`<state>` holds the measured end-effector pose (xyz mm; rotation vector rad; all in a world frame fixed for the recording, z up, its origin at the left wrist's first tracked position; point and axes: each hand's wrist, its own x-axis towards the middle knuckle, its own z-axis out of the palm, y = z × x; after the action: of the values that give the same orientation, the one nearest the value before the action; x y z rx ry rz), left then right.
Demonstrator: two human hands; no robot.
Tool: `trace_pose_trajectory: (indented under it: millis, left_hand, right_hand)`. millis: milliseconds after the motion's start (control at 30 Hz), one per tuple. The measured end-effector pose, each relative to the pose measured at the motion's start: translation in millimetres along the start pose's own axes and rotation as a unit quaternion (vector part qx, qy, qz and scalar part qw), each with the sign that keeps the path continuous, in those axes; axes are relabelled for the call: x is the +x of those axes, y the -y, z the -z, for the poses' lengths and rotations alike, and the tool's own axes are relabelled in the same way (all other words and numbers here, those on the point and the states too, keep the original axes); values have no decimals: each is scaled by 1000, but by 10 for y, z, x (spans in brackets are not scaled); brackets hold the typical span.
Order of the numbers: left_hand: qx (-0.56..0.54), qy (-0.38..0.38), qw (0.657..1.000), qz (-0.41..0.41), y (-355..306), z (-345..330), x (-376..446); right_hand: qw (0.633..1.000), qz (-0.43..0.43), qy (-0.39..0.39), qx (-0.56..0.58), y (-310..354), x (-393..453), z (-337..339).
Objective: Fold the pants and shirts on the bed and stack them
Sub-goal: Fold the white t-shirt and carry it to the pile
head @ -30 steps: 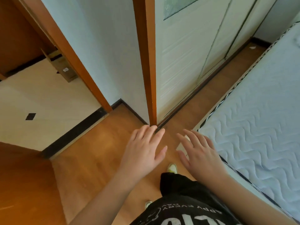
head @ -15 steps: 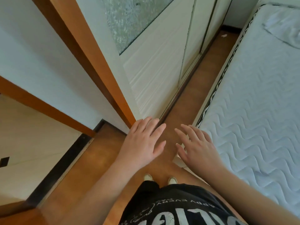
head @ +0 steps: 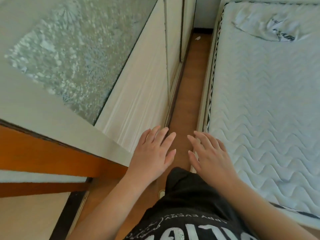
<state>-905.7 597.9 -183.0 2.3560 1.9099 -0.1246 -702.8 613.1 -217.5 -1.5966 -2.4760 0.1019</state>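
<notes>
Left hand (head: pixel 154 155) held out palm down, fingers straight and spread, holding nothing, right hand (head: pixel 210 155) just beside it, likewise spread and empty, both above the wooden floor (head: pixel 188 87), pale printed shirt (head: pixel 265 25) lying crumpled at the far end of the quilted mattress (head: pixel 270 108), well apart from both hands.

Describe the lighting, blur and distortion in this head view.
Head view: bright, even daylight with soft shadows; wide-angle lens bends the mattress edge and wardrobe lines; the far garment and frosted glass panel look soft, while both open hands, left and right, are fairly sharp.
</notes>
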Motion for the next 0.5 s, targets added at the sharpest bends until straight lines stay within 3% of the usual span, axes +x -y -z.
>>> trace_pose_trajectory:
  millis: [200,500]
  left_hand:
    - [-34,-20,999,3,44,44,743]
    - [-78,4,997,-8,88,-17,2092]
  right_hand:
    - [998,-61,32,-10,-241,516,22]
    - [992,-81,96,30,-965,1600,-77]
